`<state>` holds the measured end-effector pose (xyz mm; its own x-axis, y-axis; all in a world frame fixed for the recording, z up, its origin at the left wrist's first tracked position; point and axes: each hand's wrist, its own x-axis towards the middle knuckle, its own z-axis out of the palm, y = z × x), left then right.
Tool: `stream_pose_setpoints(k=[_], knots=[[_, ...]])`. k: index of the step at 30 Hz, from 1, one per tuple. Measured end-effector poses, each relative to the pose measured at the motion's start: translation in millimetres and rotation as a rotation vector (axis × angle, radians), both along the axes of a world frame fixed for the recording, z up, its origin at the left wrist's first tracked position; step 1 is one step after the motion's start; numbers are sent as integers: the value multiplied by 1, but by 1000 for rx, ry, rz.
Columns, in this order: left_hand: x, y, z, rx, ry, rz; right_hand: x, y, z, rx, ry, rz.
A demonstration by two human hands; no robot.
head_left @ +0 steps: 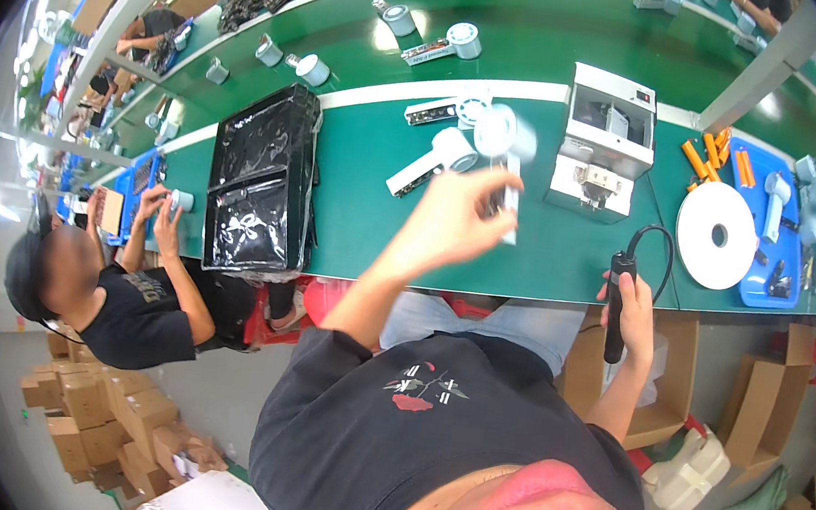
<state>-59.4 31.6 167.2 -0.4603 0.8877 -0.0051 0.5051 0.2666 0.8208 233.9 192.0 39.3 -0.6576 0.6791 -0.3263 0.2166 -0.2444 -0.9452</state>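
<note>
In my left hand [453,215] is a pale-blue device [502,135] with a round head and a straight handle; the fingers pinch its handle, and the head is smeared by motion. Two similar devices lie on the green bench just beyond it: one [452,149] close by, another [434,112] farther back with its handle open and dark parts showing. At the bench's front edge my right hand [634,316] is wrapped round a black electric screwdriver [618,304], held upright, its cord looping away to the right.
A white box-shaped machine [601,146] stands right of the devices. Farther right are a white reel [697,233], orange cylinders [696,159] and a blue tray [757,280]. A black plastic-lined tray [260,188] lies left. A co-worker [112,287] sits at left; more devices [462,42] lie on the far green surface.
</note>
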Motion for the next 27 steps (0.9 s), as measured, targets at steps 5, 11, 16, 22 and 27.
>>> stream_pose_setpoints(k=[5,11,16,22,27], knots=[[-121,117,1,136,602,-184,-10,6,12,-49,-54,86],[-243,306,-86,-30,734,-181,-20,18,22,-114,-98,78],[-282,339,-148,-6,648,-79,-24,13,23,-94,-140,70],[-292,291,-95,-57,529,-211,-24,11,25,-128,-166,8],[-320,208,-82,-348,653,-225,-27,7,24,-114,-172,-48]])
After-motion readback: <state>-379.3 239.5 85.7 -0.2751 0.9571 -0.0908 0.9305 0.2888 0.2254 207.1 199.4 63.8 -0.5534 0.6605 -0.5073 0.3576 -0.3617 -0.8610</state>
